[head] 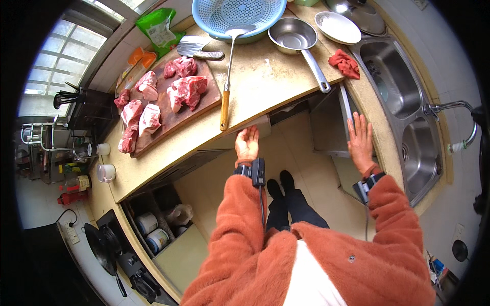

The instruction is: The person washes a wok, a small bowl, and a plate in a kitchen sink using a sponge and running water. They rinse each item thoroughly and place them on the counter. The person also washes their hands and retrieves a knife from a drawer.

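Observation:
My left hand [247,144] is palm up at the counter's front edge, its fingertips by a pale panel [260,127] under the worktop. It holds nothing I can see; whether the fingertips touch the panel is unclear. My right hand [360,141] is spread flat, back upward, beside an open cabinet door [345,103] and the counter edge by the sink. Just above my left hand, a wok spatula [226,97] has its wooden handle at the counter edge and its head against a blue plastic colander [203,23]. Left of it, several raw meat pieces [187,91] lie on a wooden cutting board [206,101].
A cleaver [197,49] lies behind the board, near a green bag [160,30]. Further right are a steel saucepan [293,36], a white plate [337,26], a red cloth [344,64] and a double sink [425,90]. A mug [105,173] stands left, near a wok [100,244].

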Demonstrator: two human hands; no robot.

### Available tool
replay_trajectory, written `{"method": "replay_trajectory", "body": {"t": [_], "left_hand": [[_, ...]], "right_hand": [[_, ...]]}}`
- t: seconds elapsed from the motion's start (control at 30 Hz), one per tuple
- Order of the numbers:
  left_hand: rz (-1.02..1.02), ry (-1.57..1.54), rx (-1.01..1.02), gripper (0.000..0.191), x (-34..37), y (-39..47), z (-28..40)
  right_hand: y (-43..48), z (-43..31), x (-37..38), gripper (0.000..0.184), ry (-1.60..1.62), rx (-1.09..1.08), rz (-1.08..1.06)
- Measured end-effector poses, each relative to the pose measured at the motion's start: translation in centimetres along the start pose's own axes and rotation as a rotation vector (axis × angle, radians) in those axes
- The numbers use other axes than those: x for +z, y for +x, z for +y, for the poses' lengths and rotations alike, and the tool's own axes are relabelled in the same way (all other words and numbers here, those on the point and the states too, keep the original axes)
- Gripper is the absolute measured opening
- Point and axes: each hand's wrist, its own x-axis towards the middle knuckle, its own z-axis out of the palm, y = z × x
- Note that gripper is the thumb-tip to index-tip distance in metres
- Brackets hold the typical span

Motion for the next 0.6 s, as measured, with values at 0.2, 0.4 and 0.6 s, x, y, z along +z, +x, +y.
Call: {"method": "replay_trajectory", "body": {"t": [0.2,0.4,0.6], "left_hand": [[-0.087,0.29,-0.117,0.023,-4.4,-5.6,1.4],[0.085,0.736,0.014,0.022,-7.9,-12.0,4.4],[0.169,1.453,0.131,0.024,-13.6,-17.9,15.1]], "right_hand": [[0.5,6.0,0.2,0.058,-0.304,-0.013,-0.118],[-0.1,6.3,1.7,0.057,-0.379,-0.042,-0.029],[0.0,5.5,-1.0,0.051,-0.241,-0.022,-0.133]]}}
